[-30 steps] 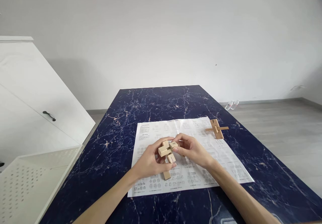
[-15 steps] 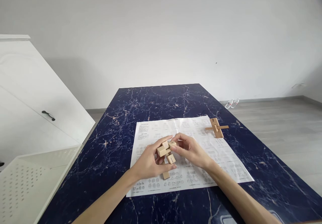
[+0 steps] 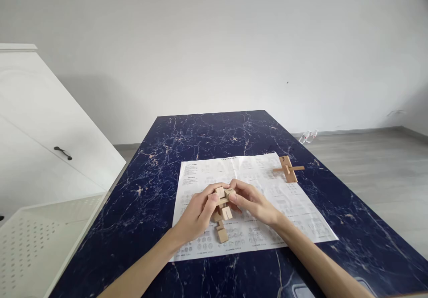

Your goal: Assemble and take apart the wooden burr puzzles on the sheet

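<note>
A partly joined wooden burr puzzle point(image 3: 223, 201) of pale notched blocks is between my two hands, over the printed sheet. My left hand point(image 3: 199, 209) is closed around its left side, with the thumb on the upper blocks. From the right, my right hand point(image 3: 251, 200) pinches the upper right block with thumb and fingers. One block with a dark mark point(image 3: 226, 213) points toward me beneath the thumbs. A separate-looking notched wooden piece point(image 3: 222, 234) lies on the paper just below; whether it touches the puzzle I cannot tell.
The printed instruction sheet point(image 3: 261, 233) lies on the dark blue marbled table point(image 3: 200, 133). Another wooden puzzle, a flat plate with a crossing stick point(image 3: 288, 169), rests at the sheet's upper right corner. A white cabinet point(image 3: 50, 124) stands at the left.
My left thumb has moved from the lower block up onto the upper blocks. The notched piece below shows more fully now. My right hand keeps its pinch nearly in place.
</note>
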Demonstrator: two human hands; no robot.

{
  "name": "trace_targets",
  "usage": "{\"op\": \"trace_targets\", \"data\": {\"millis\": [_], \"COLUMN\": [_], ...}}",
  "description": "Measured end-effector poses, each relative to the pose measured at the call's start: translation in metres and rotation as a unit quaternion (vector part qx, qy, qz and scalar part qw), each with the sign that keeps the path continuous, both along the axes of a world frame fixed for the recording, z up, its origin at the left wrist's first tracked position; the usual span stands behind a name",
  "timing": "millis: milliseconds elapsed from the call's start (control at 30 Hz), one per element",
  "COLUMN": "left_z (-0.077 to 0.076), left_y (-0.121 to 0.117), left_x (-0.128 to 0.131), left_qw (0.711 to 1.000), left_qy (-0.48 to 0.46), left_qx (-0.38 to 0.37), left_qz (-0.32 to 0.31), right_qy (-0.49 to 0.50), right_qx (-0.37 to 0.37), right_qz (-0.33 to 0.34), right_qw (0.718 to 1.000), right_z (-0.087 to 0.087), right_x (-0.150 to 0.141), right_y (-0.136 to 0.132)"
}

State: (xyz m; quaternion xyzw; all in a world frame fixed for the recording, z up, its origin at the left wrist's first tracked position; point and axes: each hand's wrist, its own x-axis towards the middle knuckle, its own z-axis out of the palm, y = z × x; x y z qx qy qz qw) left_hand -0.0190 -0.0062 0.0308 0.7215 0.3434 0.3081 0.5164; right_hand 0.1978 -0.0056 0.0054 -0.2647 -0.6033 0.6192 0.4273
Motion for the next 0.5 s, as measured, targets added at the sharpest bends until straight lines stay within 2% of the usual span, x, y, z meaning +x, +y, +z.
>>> {"op": "trace_targets", "data": {"millis": [367,500], "left_z": [0.0035,0.0028], "left_y": [-0.0034,-0.0034], "left_x": [0.0042,0.0042], "left_qw": [0.999,1.0], "left_qy": [-0.032,-0.03], "left_qx": [-0.001,0.002], "left_qz": [0.005,0.009], "right_qy": [0.01,0.019], "right_qx": [0.008,-0.012], "right_qz": [0.013,0.021], "right_qw": [1.0,1.0], "right_z": [0.001,-0.0019], "right_x": [-0.0044,-0.0053], "right_y": [-0.0041,-0.0045]}}
